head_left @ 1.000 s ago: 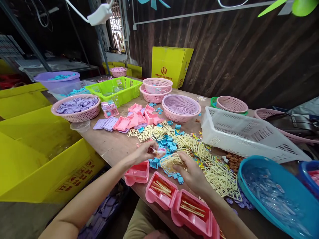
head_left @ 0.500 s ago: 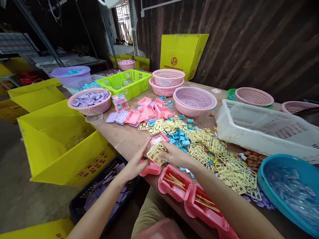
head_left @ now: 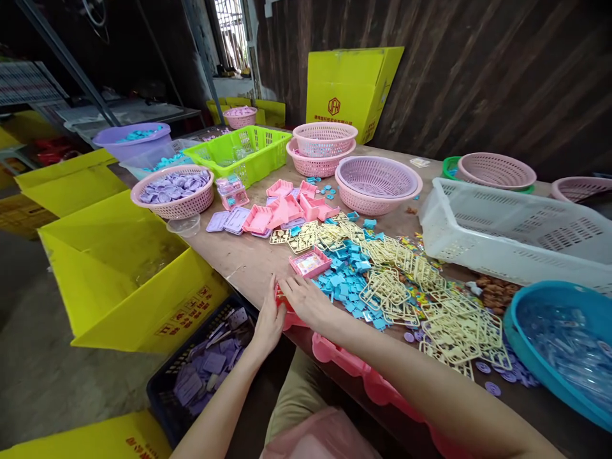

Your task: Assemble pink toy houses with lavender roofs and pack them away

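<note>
My left hand [head_left: 270, 322] is closed along the left side of a pink plastic box [head_left: 294, 320] at the table's front edge. Over the box's red, open top lies my right hand [head_left: 306, 301], its fingers bent down; whatever is under them is hidden. Just beyond my hands sits a pink tray with a printed card [head_left: 310, 262]. Blue plastic pieces [head_left: 348, 271] are heaped to its right, beside piles of cream plastic frames [head_left: 461, 328]. More pink boxes [head_left: 342, 354] line the edge beneath my right forearm.
Pink trays and purple panels [head_left: 275, 213] lie farther back. Around them stand a basket of purple pieces [head_left: 174, 191], a green crate [head_left: 243, 153], stacked baskets [head_left: 377, 185], a white crate [head_left: 516, 229] and a blue basin [head_left: 564, 350]. Yellow cartons [head_left: 129, 274] and a dark crate [head_left: 162, 389] are left.
Both hands have come down and nearer to me, from above the printed tray to the pink box. The cream frame they held is out of sight. The printed tray now shows fully.
</note>
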The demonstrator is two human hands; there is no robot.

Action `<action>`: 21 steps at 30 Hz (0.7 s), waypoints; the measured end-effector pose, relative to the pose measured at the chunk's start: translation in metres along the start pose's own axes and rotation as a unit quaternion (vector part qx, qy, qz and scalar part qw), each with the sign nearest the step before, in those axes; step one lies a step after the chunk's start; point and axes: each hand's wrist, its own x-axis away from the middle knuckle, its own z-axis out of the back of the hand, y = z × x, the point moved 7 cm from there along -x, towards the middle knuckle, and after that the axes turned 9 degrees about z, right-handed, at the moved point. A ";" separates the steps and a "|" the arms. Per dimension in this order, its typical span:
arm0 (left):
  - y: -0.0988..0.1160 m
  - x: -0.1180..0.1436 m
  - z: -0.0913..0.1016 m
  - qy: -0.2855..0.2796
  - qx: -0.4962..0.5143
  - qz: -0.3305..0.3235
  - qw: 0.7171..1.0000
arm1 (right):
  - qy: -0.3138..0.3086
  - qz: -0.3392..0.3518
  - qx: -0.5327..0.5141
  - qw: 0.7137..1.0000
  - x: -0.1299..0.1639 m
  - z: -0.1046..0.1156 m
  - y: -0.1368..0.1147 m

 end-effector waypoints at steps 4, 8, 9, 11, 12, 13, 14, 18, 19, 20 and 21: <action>0.004 0.001 0.001 0.000 -0.008 -0.016 1.000 | 0.053 -0.011 -0.014 0.998 0.005 -0.006 0.006; 0.007 0.002 0.002 0.010 -0.009 -0.021 1.000 | 0.099 -0.041 -0.053 0.993 0.008 -0.012 0.013; 0.006 0.002 0.002 0.013 -0.010 -0.020 1.000 | 0.099 -0.049 -0.057 0.992 0.008 -0.015 0.013; 0.006 0.002 0.002 0.021 -0.014 -0.021 0.999 | 0.098 -0.061 -0.057 0.992 0.008 -0.018 0.013; 0.006 0.002 0.002 0.025 -0.019 -0.022 0.999 | 0.097 -0.063 -0.056 0.992 0.009 -0.019 0.012; 0.005 0.001 0.002 0.029 -0.025 -0.023 0.999 | 0.097 -0.066 -0.056 0.992 0.009 -0.018 0.011; 0.005 0.000 0.001 0.030 -0.034 -0.025 0.999 | 0.097 -0.068 -0.054 0.991 0.010 -0.015 0.011; 0.008 0.000 -0.002 0.024 -0.085 -0.046 0.995 | 0.073 -0.076 -0.016 0.994 0.017 0.003 0.014; 0.009 0.001 -0.002 0.029 -0.102 -0.053 0.993 | 0.054 -0.076 -0.005 0.996 0.019 0.007 0.016; 0.011 0.002 -0.002 0.039 -0.122 -0.060 0.990 | 0.032 -0.073 0.002 0.997 0.021 0.009 0.017; 0.012 0.003 -0.001 0.052 -0.143 -0.065 0.986 | 0.012 -0.070 0.003 0.997 0.022 0.011 0.018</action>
